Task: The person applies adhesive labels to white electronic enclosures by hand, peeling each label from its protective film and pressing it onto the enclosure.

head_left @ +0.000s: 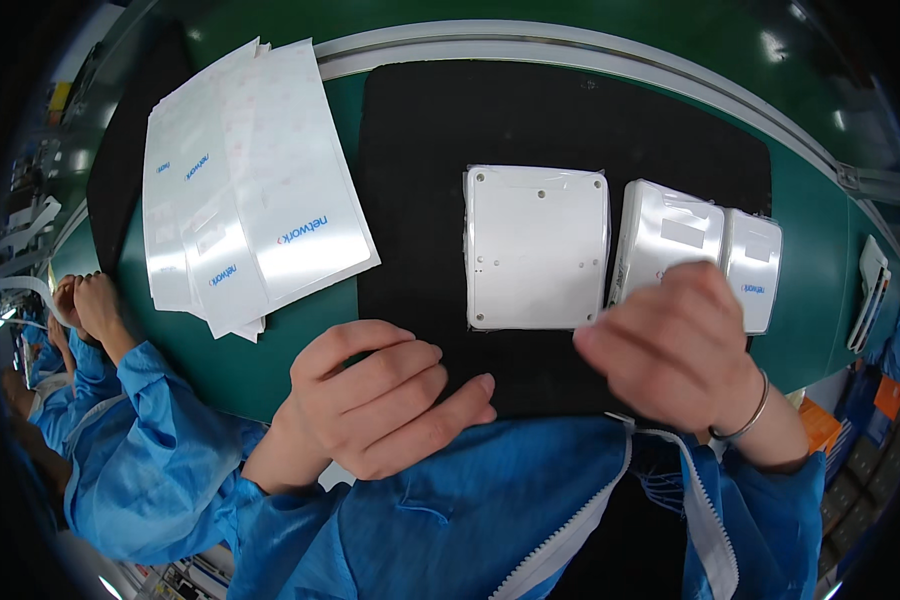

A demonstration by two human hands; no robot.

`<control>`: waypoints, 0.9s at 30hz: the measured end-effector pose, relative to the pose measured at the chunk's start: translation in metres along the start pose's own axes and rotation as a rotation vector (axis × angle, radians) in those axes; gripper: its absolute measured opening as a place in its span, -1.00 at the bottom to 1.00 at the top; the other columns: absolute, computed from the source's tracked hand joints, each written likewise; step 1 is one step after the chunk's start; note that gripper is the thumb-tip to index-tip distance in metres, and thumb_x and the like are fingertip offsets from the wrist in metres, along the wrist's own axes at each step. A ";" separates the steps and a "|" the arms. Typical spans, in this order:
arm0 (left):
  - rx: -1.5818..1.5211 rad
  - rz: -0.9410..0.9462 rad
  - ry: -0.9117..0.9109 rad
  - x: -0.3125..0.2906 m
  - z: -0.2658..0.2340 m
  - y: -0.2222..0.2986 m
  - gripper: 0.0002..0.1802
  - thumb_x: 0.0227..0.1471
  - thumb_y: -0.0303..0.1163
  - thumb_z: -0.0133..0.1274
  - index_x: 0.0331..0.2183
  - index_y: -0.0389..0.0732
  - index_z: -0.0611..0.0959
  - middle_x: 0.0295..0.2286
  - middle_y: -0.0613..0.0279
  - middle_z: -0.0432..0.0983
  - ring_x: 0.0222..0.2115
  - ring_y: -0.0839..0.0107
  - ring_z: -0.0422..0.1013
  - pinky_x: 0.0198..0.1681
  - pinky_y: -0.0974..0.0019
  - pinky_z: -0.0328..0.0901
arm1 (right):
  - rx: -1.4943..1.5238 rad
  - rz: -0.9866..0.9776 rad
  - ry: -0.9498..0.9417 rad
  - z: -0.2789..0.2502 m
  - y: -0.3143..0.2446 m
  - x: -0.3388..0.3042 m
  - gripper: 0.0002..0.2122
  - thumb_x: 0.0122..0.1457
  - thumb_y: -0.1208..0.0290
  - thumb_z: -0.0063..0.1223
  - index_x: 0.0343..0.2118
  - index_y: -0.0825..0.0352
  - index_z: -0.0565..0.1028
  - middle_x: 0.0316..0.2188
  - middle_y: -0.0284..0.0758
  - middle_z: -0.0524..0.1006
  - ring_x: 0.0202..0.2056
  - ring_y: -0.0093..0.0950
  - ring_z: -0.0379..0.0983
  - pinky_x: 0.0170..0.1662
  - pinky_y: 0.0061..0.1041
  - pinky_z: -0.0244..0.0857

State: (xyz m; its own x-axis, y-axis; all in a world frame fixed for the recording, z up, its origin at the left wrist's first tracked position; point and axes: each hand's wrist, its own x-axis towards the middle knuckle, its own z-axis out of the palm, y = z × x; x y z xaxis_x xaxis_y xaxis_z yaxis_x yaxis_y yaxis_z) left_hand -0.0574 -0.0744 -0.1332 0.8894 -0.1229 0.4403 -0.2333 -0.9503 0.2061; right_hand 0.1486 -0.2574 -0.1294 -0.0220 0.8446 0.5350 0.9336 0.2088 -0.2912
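Observation:
In front of me a square white plastic casing [537, 248] lies flat, with small screws or screw holes along its edges and clear film at its rim. My left hand [380, 400] hovers below and left of it, fingers loosely bent and slightly apart, with nothing seen in them. To the right, my right hand [675, 350], wearing a bracelet, is blurred by motion; its fingers look curled, and whether they hold anything is unclear. It partly covers a white casing with a shiny silvery face [675, 235]. Beside that lies another shiny-faced white casing [757, 260].
A fanned stack of glossy white printed sheets [300, 200] lies at left on the green table [810, 340]. Under the casings is a black mat [420, 130]. A metal rail [570, 45] runs along the far edge. Another person's hands [95, 305] rest at far left.

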 end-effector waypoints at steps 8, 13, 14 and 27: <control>-0.078 -0.112 -0.211 0.034 0.016 0.003 -0.51 -0.08 -0.14 0.23 -0.08 -0.14 0.66 -0.03 0.19 0.53 0.04 0.26 0.43 0.10 0.21 0.31 | 0.024 -0.013 -0.234 -0.001 0.073 0.048 -0.82 -0.11 0.57 0.23 -0.38 0.41 0.54 -0.39 -0.24 0.53 -0.35 -0.33 0.49 -0.30 -0.43 0.40; -0.117 -0.137 -0.217 0.035 0.016 0.002 -0.53 -0.06 -0.19 0.23 -0.09 -0.15 0.66 -0.03 0.19 0.53 0.04 0.26 0.43 0.12 0.22 0.31 | -0.133 -0.152 -0.203 0.004 0.070 0.052 -0.79 -0.18 0.55 0.25 -0.41 0.42 0.50 -0.45 -0.24 0.49 -0.39 -0.32 0.48 -0.35 -0.44 0.41; -0.120 -0.140 -0.219 0.035 0.016 0.001 -0.54 -0.06 -0.21 0.23 -0.09 -0.15 0.66 -0.02 0.20 0.53 0.04 0.26 0.43 0.12 0.22 0.31 | -0.149 -0.153 -0.203 0.006 0.071 0.052 -0.79 -0.19 0.56 0.25 -0.42 0.41 0.49 -0.46 -0.24 0.48 -0.39 -0.32 0.48 -0.36 -0.44 0.41; -0.088 -0.115 -0.225 0.035 0.016 0.001 -0.58 -0.04 -0.27 0.22 -0.09 -0.15 0.67 -0.03 0.19 0.53 0.04 0.27 0.43 0.12 0.22 0.32 | -0.001 -0.066 -0.311 -0.014 0.078 0.059 -0.82 -0.15 0.57 0.25 -0.43 0.38 0.51 -0.46 -0.29 0.54 -0.43 -0.36 0.52 -0.36 -0.46 0.43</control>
State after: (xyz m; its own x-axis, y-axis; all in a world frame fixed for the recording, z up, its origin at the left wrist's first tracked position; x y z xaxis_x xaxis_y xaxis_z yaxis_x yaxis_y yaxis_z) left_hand -0.0198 -0.0843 -0.1317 0.9748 -0.0850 0.2061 -0.1499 -0.9343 0.3234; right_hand 0.2251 -0.1979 -0.1093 -0.1909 0.9394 0.2847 0.9269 0.2680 -0.2629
